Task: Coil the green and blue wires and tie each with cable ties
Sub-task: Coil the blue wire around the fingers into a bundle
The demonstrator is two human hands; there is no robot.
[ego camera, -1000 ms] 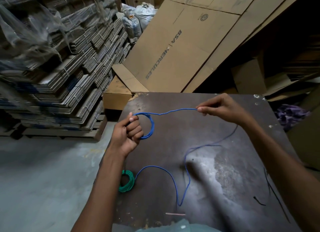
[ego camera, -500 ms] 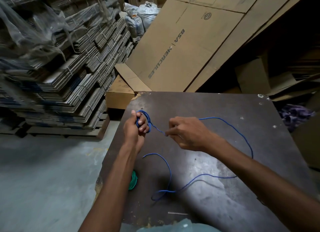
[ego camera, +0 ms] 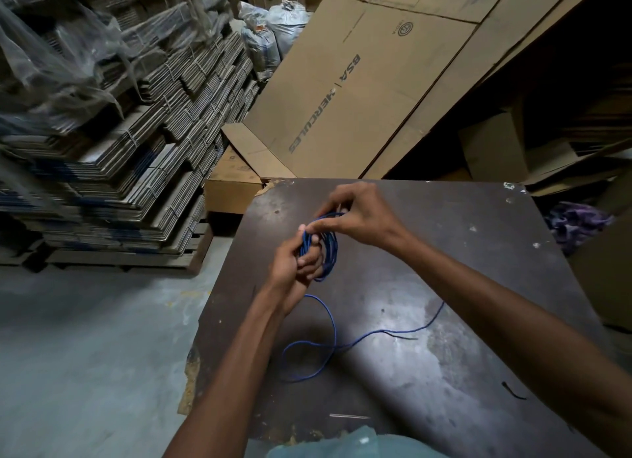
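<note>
Two hands meet above the dark worn tabletop (ego camera: 478,252) near its far edge. Left hand (ego camera: 294,269) grips the thin blue wire's coil (ego camera: 330,249); right hand (ego camera: 359,218) pinches its top. Loose wire trails toward the near edge.

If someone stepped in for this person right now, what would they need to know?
Left hand grips the blue wire coil. Right hand pinches a loop at the coil's top.
The wire's loose tail trails over the dark table, ending near the right forearm.
Done: several blue loops wound.
Left: wind in the tail and tie the coil. The green wire is not visible now, so check whether it is tied. A thin black strip, perhaps a tie, lies at the right.
</note>
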